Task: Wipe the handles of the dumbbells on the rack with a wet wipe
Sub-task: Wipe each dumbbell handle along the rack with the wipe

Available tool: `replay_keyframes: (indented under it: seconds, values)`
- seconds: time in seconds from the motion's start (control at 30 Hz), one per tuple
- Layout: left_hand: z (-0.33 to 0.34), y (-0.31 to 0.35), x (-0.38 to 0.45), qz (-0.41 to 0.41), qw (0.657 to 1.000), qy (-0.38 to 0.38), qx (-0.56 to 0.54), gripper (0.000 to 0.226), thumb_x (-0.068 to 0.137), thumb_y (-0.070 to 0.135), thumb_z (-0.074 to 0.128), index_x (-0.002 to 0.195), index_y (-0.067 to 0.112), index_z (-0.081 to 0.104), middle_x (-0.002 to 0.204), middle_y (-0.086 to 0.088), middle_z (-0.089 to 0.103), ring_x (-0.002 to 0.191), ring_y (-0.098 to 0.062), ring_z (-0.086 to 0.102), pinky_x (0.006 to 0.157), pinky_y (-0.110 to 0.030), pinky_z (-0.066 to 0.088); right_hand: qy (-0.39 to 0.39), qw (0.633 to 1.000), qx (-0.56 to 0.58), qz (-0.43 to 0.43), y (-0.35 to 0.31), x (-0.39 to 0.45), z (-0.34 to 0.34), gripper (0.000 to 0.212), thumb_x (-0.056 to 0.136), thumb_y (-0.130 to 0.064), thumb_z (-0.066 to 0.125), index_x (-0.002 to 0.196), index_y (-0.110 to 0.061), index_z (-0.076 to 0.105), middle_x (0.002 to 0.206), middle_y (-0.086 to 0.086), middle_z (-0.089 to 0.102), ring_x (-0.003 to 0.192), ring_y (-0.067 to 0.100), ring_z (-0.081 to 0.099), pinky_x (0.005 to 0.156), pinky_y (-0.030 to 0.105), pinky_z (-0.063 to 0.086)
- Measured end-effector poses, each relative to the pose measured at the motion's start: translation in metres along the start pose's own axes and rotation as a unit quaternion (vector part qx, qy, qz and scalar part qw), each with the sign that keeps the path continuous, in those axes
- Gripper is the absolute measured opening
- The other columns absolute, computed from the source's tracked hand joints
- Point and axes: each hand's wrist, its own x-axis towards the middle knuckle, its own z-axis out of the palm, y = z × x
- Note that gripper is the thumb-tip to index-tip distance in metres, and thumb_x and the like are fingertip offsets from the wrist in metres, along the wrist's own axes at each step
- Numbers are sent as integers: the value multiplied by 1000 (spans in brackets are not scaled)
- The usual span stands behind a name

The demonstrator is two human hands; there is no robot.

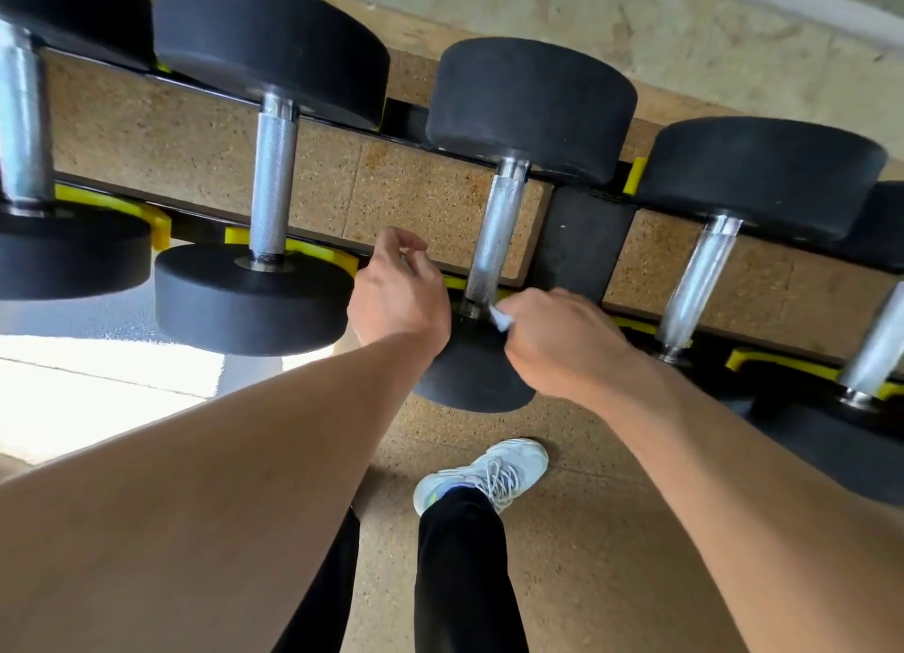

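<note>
Beside the middle handle (494,241), right hand (562,339) pinches wipe (500,318); left hand (398,295) hovers.

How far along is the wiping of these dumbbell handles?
Nothing visibly shows which handles are finished. In hand: the right hand pinches the wet wipe at the near end of the middle dumbbell's handle; the left hand hovers beside it, holding nothing. The other handles may still need wiping.

Floor and footwear only.
White laced sneaker (482,474) on speckled cork-coloured floor (562,554); black trouser leg (464,579) just above sneaker.
</note>
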Motion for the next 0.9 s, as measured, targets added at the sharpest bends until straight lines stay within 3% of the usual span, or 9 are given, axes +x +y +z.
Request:
replay_keyframes:
  seconds: [0.07, 0.13, 0.23, 0.4, 0.5, 0.6, 0.67, 0.77, 0.9]
  values:
    - [-1, 0, -1, 0, 1000, -4, -1, 21, 99, 24, 38, 101, 30, 58, 79, 5, 61, 73, -23, 54, 64, -29, 34, 7, 998, -35, -52, 1, -5, -13, 27, 90, -10, 46, 73, -29, 54, 69, 1, 54, 79, 35, 61, 62, 37, 40]
    - [-2, -1, 0, 0, 1000, -7, -4, 20, 100, 24, 38, 102, 30, 57, 78, 6, 59, 72, -22, 53, 64, -29, 33, 166, 974, -91, -121, -4, -1, -25, 43, 92, -6, 48, 109, -42, 65, 92, -1, 71, 77, 34, 68, 62, 36, 49]
    - [-1, -1, 0, 3, 1000, -9, -5, 19, 100, 24, 38, 102, 30, 56, 79, 5, 61, 73, -22, 53, 65, -29, 34, 338, 906, -204, -152, -14, 23, -42, 52, 92, -2, 49, 141, -19, 51, 125, 0, 70, 76, 35, 73, 55, 35, 51]
    - [0, -2, 1, 7, 1000, -9, -1, 19, 100, 25, 39, 103, 30, 57, 81, 5, 61, 76, -23, 55, 66, -30, 36, 202, 892, -389, -116, -25, 34, -35, 42, 95, -10, 43, 134, -19, 56, 96, 0, 72, 70, 24, 70, 48, 26, 24]
    - [-1, -2, 2, 11, 1000, -11, 2, 18, 100, 25, 40, 103, 29, 57, 82, 5, 59, 76, -22, 52, 67, -31, 36, 82, 922, -335, -174, -34, 23, -17, 32, 100, -10, 39, 123, -18, 60, 102, 5, 69, 92, 29, 70, 58, 33, 32]
    - [0, -3, 1, 17, 1000, -5, -6, 17, 99, 25, 40, 101, 29, 56, 81, 4, 59, 78, -25, 55, 68, -33, 40, -9, 959, -225, -170, -28, 25, -27, 21, 95, -12, 44, 96, -25, 61, 76, -2, 51, 90, 32, 64, 67, 35, 37]
    - [1, -4, 1, 20, 1000, -6, -8, 17, 99, 24, 40, 100, 30, 56, 80, 5, 60, 78, -24, 56, 68, -33, 40, 56, 966, -204, -151, -23, 34, -39, 23, 94, -12, 49, 99, -31, 61, 77, -3, 58, 85, 32, 64, 65, 33, 38]
    - [1, -3, 2, 13, 1000, -6, -4, 19, 100, 24, 39, 102, 30, 57, 78, 6, 59, 76, -22, 54, 66, -30, 35, 265, 922, -257, -115, -23, 47, -50, 39, 96, -7, 48, 127, -26, 61, 105, 2, 73, 81, 34, 70, 60, 33, 36]
    - [1, -3, 1, 12, 1000, -8, 1, 19, 100, 24, 39, 103, 30, 57, 80, 6, 59, 75, -21, 53, 66, -29, 34, 151, 935, -303, -103, -30, 51, -35, 32, 97, -3, 41, 121, -15, 58, 114, 9, 69, 91, 32, 68, 60, 34, 35]
